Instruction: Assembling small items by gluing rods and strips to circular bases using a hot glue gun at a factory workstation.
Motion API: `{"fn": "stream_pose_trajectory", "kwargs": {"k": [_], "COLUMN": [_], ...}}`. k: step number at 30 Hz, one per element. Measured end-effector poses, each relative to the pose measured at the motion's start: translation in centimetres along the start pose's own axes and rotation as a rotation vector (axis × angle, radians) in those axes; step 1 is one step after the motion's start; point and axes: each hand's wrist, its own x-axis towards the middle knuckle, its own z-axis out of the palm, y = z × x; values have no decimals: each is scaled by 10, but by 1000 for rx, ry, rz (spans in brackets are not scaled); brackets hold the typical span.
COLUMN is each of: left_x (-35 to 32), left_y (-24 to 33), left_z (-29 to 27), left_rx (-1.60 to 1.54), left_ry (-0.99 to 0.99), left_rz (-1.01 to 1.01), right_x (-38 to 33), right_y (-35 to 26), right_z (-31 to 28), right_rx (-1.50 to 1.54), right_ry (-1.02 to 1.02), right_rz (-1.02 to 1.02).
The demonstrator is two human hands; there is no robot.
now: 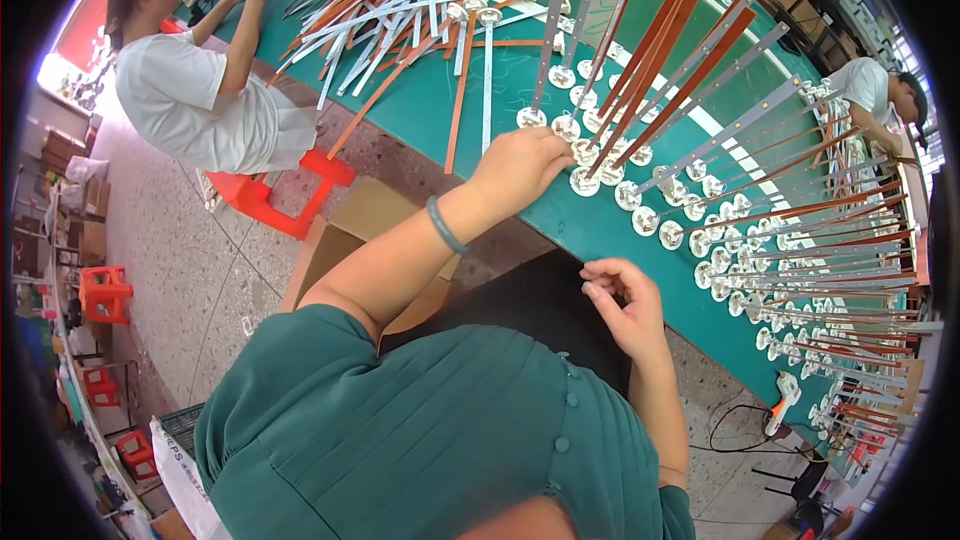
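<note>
My left hand (520, 168), with a bracelet on its wrist, reaches over the near edge of the green table. Its fingers are bent and drawn together beside a white round base (566, 129) that carries an upright strip. Whatever lies under the fingertips is hidden. In front of my body, just off the table edge, hovers my right hand (628, 310). Its fingers curl loosely, thumb and forefinger a little apart, with nothing visible between them. Close to the left hand stand several more white bases, with grey strips (545, 45) and brown strips (655, 60) rising from them.
A pile of loose strips with white ends (400, 15) covers the table's far left. Rows of standing strips (830, 245) run along the right. A glue gun (785, 402) lies near the right edge. One person (205, 80) works at left, another (870, 90) at far right. A cardboard box (370, 225) stands below.
</note>
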Motion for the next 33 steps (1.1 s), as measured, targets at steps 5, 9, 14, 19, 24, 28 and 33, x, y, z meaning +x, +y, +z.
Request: {"fn": "stream_pose_trajectory", "kwargs": {"k": [5,9,14,19,24,28,33], "left_x": [-21,-27,-32,-33,-44,-55,-61], "left_y": [13,27,38,40,34,26,31], "left_z": [-16,-26,-34,-33,-25,-27,-43], "left_rx": [-19,-9,-38,-117,-175,-395,-1337], "left_ry": [-7,-7,-2,2,-67,-186,-467], "left_rz": [53,145,245,201,159,-11,-442], "right_x": [31,47,59,63,42,1,-5], "right_y": [-21,-26,-29,-51,-92,-118,-76], "right_z": [10,18,17,6,-21,-51,-68], "right_rx": [-101,-54,188,221,200,407,139], "right_ry": [23,64,-20,-54,89,199,18], "right_rz": [-109,-98,-92,-136,-519,-881,-679]}}
